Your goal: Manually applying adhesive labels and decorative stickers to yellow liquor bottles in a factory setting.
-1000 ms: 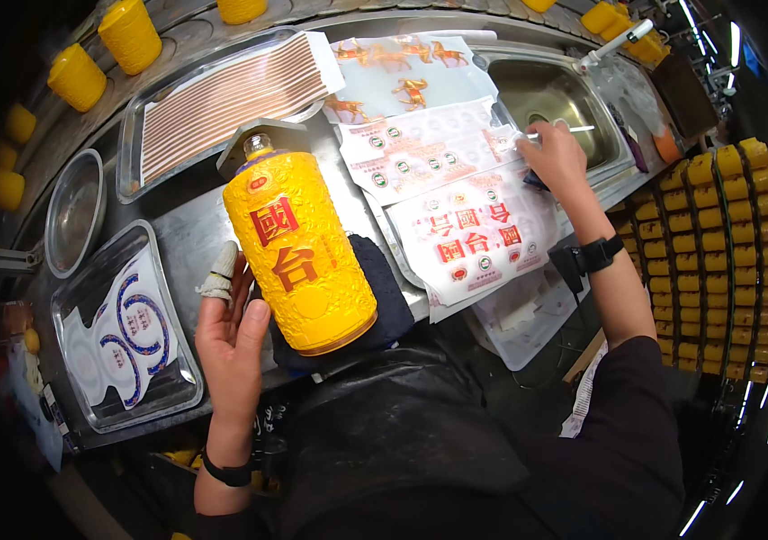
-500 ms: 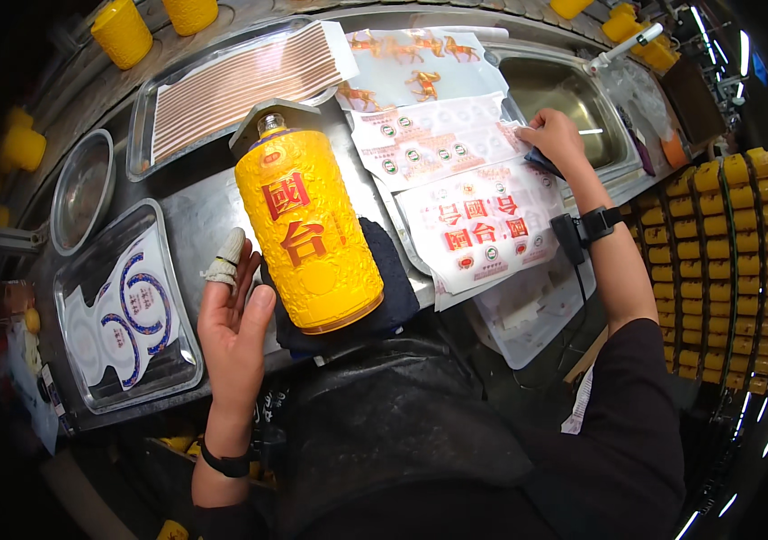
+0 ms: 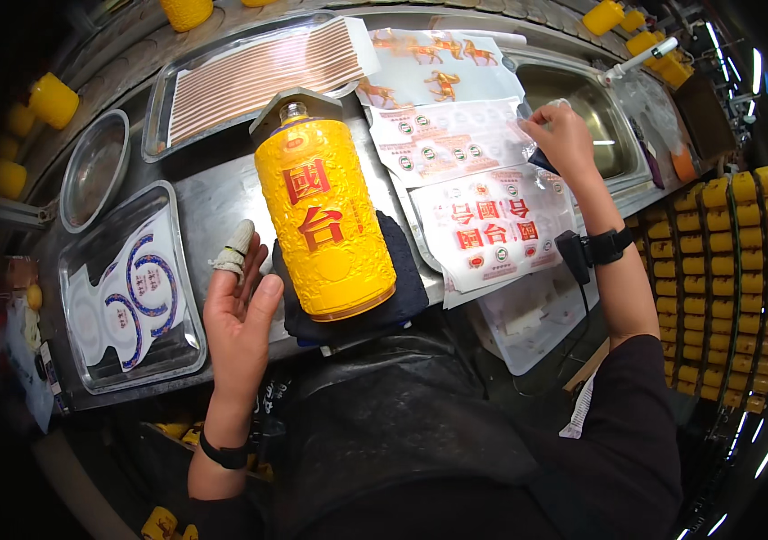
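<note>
A yellow embossed bottle [image 3: 334, 279] with red characters lies tilted on a dark folded cloth [image 3: 411, 288], its glass neck resting at an angular metal stand [image 3: 269, 124]. Just left of it, without touching, is my left hand [image 3: 238, 315], fingers apart and nothing held; white wrapping [image 3: 238, 245] covers one fingertip. My right hand [image 3: 568, 139] pinches what looks like a small piece of clear film [image 3: 525, 111] above the right edge of the decal sheets. Those are a green-and-pink printed sheet [image 3: 447, 135] and a red-character sheet [image 3: 492, 220].
Left stands a metal tray [image 3: 193, 351] with blue-bordered decals, and an oval metal basin [image 3: 96, 171]. A tray of brown-striped sheets [image 3: 258, 81] and a golden-horse sheet [image 3: 420, 76] lie behind. A sink [image 3: 613, 135] is right; racked yellow bottles [image 3: 717, 279] stand beyond.
My right hand has lifted slightly off the edge of the decal sheet, with clear film now showing at its fingertips. My left hand stays open beside the bottle. The whole view has shifted a little.
</note>
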Tool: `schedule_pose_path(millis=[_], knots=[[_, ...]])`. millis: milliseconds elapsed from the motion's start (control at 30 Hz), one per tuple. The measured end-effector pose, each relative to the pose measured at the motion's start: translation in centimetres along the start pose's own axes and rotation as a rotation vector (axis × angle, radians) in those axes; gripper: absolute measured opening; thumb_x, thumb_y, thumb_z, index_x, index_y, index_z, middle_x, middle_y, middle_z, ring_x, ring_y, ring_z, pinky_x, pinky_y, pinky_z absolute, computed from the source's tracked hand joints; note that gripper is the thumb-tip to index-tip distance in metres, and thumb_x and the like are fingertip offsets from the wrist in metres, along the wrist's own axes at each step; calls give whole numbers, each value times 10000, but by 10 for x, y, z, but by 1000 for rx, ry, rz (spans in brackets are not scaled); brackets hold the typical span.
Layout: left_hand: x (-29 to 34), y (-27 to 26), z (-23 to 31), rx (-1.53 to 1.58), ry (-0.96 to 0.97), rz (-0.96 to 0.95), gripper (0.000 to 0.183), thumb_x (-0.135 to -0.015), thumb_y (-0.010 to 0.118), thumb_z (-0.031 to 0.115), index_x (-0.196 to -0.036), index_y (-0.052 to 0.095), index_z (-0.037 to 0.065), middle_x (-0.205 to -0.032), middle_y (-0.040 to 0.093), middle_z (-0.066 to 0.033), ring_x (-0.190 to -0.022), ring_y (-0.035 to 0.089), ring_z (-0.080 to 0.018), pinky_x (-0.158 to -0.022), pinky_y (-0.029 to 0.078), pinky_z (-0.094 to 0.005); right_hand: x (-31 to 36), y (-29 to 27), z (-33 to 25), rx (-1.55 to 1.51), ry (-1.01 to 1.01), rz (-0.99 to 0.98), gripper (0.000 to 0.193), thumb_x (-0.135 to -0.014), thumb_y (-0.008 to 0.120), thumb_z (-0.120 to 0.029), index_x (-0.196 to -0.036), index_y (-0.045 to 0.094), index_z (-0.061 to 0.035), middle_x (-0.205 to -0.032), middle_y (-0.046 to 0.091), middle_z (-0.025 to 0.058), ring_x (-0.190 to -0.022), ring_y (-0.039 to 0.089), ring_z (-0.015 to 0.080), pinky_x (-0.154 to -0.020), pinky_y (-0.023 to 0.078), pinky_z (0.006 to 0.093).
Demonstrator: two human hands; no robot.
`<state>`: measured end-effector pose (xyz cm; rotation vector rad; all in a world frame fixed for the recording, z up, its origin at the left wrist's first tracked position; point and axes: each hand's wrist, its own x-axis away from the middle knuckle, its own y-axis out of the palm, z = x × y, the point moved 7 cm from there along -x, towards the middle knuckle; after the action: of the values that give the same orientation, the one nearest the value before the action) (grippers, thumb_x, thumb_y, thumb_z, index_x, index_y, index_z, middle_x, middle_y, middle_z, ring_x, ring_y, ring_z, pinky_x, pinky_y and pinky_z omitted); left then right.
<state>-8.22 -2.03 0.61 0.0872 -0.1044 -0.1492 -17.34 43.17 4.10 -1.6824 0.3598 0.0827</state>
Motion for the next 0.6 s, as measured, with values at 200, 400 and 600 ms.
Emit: schedule_pose_path(millis=[200,400,600], knots=[[4,-2,0,-15,1,16,606,-919,612,122,-1440,345,-36,-1443,416,-210,-1353,407,-309,-1118,321,-405,-44,42,-14,-171,69,-195,283,-719,770,-329,-784,737,-55,-759,688,133,-718,663,266,-650,496,370],[10,-12,7,-53,10,51,607,-914,612,117,-1437,347,-40,-1433,421,-217,-1346,416,-314,-1112,332,-406,-55,82,1,-191,106,-327,269,-692,773,-320,-754,725,-63,-726,694,106,-687,669,225,-666,511,343],[11,-19,1,-4,-30,83,623,-901,619,75,-1445,335,-31,-1417,433,-217,-1324,437,-307,-1091,356,-399,-17,13,-69,-241,-118,-131,289,-731,762,-288,-795,714,-11,-764,662,146,-752,645,254,-700,492,337]])
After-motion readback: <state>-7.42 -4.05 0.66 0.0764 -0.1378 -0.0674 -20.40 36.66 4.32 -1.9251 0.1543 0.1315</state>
